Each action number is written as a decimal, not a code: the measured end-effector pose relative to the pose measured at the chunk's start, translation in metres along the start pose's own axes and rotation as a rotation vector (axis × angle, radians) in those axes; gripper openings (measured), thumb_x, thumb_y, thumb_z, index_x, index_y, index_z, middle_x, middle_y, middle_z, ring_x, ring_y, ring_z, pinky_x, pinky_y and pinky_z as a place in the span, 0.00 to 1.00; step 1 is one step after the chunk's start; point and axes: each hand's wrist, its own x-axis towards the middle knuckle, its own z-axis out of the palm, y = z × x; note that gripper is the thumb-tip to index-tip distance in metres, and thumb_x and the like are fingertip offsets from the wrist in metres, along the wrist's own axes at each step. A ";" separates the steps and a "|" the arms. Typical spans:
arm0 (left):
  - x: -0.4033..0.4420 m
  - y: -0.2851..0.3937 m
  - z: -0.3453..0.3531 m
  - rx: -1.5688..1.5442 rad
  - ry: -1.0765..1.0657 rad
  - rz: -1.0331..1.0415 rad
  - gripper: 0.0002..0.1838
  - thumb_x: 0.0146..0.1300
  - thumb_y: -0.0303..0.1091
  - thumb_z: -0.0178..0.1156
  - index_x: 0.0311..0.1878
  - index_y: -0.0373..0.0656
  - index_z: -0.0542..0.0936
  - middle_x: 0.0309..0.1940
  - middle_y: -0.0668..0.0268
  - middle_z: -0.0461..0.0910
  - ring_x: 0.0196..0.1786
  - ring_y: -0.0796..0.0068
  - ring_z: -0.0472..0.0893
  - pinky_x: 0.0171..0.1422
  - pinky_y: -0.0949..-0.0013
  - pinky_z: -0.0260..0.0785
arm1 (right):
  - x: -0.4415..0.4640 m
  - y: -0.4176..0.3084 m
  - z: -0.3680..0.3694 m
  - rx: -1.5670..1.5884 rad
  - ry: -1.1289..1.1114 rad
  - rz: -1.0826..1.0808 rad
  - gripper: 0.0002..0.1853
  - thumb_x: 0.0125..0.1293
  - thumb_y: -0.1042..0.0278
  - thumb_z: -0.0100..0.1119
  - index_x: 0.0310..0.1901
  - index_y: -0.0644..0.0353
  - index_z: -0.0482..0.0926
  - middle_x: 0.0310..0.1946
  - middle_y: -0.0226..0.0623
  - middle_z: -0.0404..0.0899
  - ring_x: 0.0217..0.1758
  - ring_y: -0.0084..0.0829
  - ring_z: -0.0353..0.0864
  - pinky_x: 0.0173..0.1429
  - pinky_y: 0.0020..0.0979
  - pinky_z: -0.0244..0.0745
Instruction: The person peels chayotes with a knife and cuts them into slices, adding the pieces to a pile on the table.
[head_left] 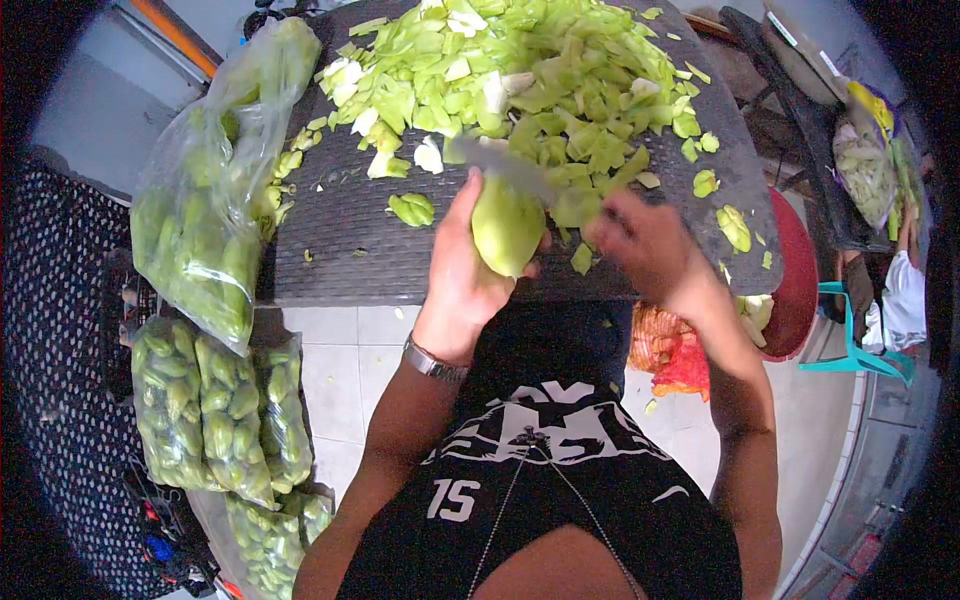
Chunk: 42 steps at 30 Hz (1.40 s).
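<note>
My left hand point(468, 265), with a metal watch on the wrist, is closed around a pale green, pear-shaped chayote point(506, 225) above the near edge of the table. A knife point(512, 168), its blade smeared by motion, lies across the top of the chayote. Its handle is in my right hand point(645, 240), whose curled fingers are blurred. Beyond both hands, a large heap of green peels point(520, 85) covers the far part of the dark, ribbed tabletop point(340, 235). One loose green piece point(411, 209) rests just left of my left hand.
A clear bag of chayotes point(205, 200) leans at the table's left edge. Several more filled bags point(205, 410) stand on the floor below. To the right are a red tub point(795, 280), an orange net sack point(665, 350), a turquoise stool point(850, 345) and another person's white sleeve point(903, 300).
</note>
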 end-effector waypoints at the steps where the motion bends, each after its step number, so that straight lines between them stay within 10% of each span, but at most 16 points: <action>1: 0.001 0.000 0.010 -0.042 0.046 0.016 0.27 0.77 0.57 0.48 0.65 0.47 0.76 0.52 0.60 0.84 0.45 0.61 0.86 0.38 0.60 0.81 | -0.007 -0.003 0.007 -0.062 -0.022 -0.104 0.27 0.71 0.40 0.59 0.50 0.62 0.77 0.29 0.59 0.83 0.36 0.62 0.84 0.40 0.54 0.78; 4: 0.001 -0.004 0.017 -0.095 -0.040 0.025 0.28 0.78 0.55 0.49 0.70 0.46 0.74 0.61 0.60 0.82 0.60 0.62 0.82 0.66 0.51 0.74 | -0.010 -0.015 0.022 -0.198 -0.022 -0.149 0.34 0.68 0.32 0.58 0.51 0.63 0.74 0.27 0.59 0.81 0.35 0.63 0.83 0.39 0.57 0.76; 10: 0.003 -0.008 0.020 0.002 -0.027 0.120 0.29 0.78 0.56 0.49 0.71 0.46 0.73 0.59 0.60 0.82 0.60 0.63 0.82 0.65 0.56 0.75 | -0.005 -0.017 0.020 -0.270 -0.047 -0.207 0.36 0.67 0.29 0.57 0.49 0.63 0.73 0.26 0.57 0.82 0.36 0.63 0.84 0.38 0.56 0.77; 20: -0.016 0.003 0.009 0.058 0.008 -0.024 0.28 0.76 0.60 0.48 0.61 0.45 0.76 0.45 0.61 0.84 0.36 0.60 0.86 0.19 0.67 0.75 | 0.004 0.010 0.003 -0.419 0.146 -0.076 0.33 0.67 0.31 0.58 0.46 0.60 0.73 0.31 0.59 0.83 0.41 0.62 0.84 0.40 0.55 0.80; 23: -0.019 0.010 0.013 0.039 0.033 -0.104 0.28 0.76 0.62 0.48 0.60 0.48 0.76 0.43 0.62 0.84 0.34 0.61 0.85 0.22 0.66 0.75 | 0.017 0.047 -0.011 -0.215 0.284 0.064 0.28 0.70 0.37 0.59 0.41 0.61 0.74 0.23 0.49 0.78 0.22 0.54 0.78 0.27 0.45 0.73; 26: -0.016 0.010 0.011 0.017 0.118 -0.051 0.26 0.76 0.62 0.48 0.60 0.51 0.76 0.43 0.63 0.83 0.36 0.61 0.84 0.31 0.62 0.78 | 0.021 0.057 -0.026 0.859 -0.037 0.527 0.35 0.71 0.22 0.42 0.39 0.53 0.73 0.14 0.22 0.63 0.06 0.16 0.55 0.08 0.24 0.51; 29: -0.006 0.007 0.019 0.058 0.291 0.031 0.27 0.75 0.61 0.50 0.63 0.52 0.76 0.48 0.61 0.83 0.45 0.61 0.84 0.41 0.57 0.80 | 0.024 0.049 -0.018 1.292 -0.084 0.661 0.35 0.70 0.22 0.43 0.39 0.53 0.72 0.14 0.23 0.63 0.05 0.17 0.56 0.08 0.26 0.54; 35: -0.004 0.004 0.029 0.081 0.261 0.045 0.27 0.74 0.60 0.54 0.65 0.51 0.75 0.55 0.61 0.82 0.54 0.61 0.83 0.56 0.52 0.78 | -0.008 -0.009 0.026 -0.091 0.098 -0.136 0.28 0.69 0.42 0.63 0.50 0.63 0.75 0.29 0.56 0.81 0.38 0.62 0.83 0.41 0.51 0.78; 42: 0.002 0.000 0.020 -0.219 0.059 -0.009 0.25 0.77 0.54 0.52 0.67 0.48 0.77 0.54 0.58 0.85 0.51 0.57 0.86 0.49 0.52 0.81 | -0.006 -0.017 0.035 -0.334 0.060 -0.240 0.33 0.65 0.34 0.63 0.52 0.60 0.76 0.32 0.54 0.84 0.39 0.59 0.85 0.41 0.53 0.79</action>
